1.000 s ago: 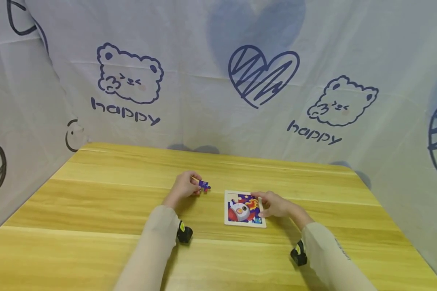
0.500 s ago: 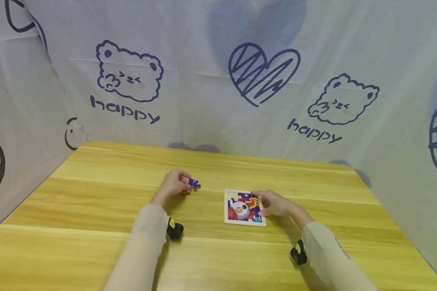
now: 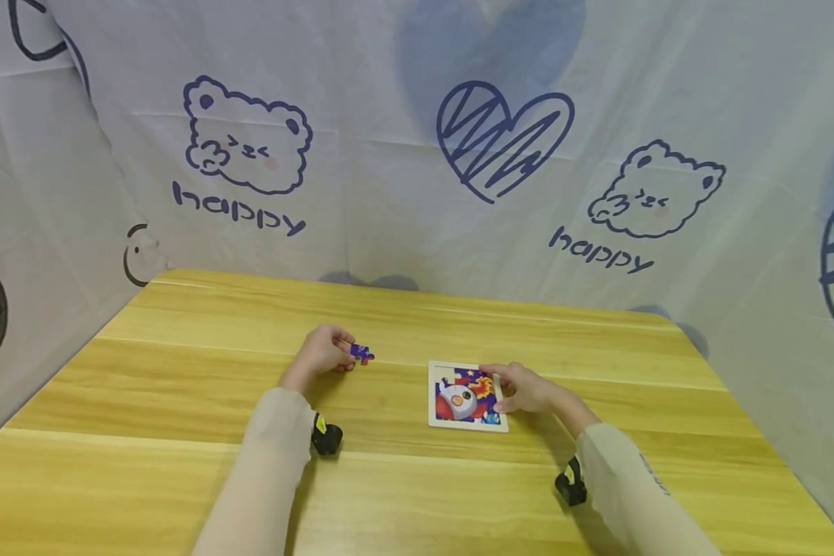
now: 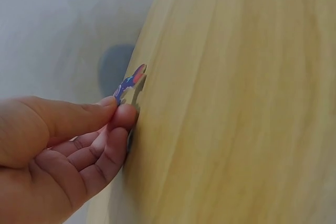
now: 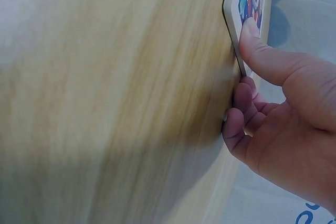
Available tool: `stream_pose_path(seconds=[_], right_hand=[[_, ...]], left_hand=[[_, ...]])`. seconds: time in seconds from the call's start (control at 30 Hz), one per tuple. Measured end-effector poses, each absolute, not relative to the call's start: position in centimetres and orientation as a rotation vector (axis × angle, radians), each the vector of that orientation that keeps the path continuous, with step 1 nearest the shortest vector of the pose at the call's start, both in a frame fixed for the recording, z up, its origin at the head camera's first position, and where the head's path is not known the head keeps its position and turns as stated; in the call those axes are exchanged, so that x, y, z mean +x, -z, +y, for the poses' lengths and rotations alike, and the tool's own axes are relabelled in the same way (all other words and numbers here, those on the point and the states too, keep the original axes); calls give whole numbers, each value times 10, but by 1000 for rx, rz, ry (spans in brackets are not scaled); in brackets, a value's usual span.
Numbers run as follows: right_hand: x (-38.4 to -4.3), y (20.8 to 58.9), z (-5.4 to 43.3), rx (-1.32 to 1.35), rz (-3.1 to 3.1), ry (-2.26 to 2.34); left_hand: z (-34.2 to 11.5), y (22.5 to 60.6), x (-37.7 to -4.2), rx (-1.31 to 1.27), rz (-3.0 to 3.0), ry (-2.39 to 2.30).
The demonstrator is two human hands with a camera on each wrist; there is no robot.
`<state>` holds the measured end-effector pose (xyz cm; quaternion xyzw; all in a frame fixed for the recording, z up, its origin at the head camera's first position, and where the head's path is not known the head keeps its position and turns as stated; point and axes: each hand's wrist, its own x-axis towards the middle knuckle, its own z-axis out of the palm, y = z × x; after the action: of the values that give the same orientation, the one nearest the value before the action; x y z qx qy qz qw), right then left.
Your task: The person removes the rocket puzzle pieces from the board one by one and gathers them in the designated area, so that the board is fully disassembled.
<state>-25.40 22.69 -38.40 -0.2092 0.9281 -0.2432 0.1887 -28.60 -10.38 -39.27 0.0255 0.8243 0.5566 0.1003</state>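
Observation:
My left hand (image 3: 322, 351) pinches a purple jigsaw piece (image 3: 362, 354) with red at its edge, between thumb and forefinger. In the left wrist view the piece (image 4: 128, 84) is tilted, close over the tabletop. To the right lies a square puzzle board (image 3: 433, 401) with a pale frame and a white-headed cartoon figure on purple. Bare board shows at its upper left corner. My right hand (image 3: 524, 389) grips the board's right edge. In the right wrist view the thumb lies on top of the board (image 5: 234, 14), and the other fingers are curled beside its edge.
The wooden table (image 3: 403, 502) has a rounded far edge. Behind it hangs a pale cloth (image 3: 382, 201) printed with bears, hearts and lettering. A black wrist camera (image 3: 327, 436) sits on the left sleeve, another camera (image 3: 571, 483) on the right.
My left hand has moved left, away from the puzzle board, with the jigsaw piece still pinched in it. The right hand and the board have stayed in place.

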Motion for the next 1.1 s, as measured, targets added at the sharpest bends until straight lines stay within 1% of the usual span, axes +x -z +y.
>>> stream_pose_path(seconds=[0.37, 0.63, 1.1], right_hand=[[-255, 384, 227, -616, 2605, 706], [-253, 383, 226, -560, 2619, 682], [-254, 384, 229, -662, 2603, 710]], left_hand=[[-110, 392, -284, 55, 2500, -1566], [-112, 392, -285, 65, 2512, -1549], [-112, 389, -283, 86, 2702, -1440]])
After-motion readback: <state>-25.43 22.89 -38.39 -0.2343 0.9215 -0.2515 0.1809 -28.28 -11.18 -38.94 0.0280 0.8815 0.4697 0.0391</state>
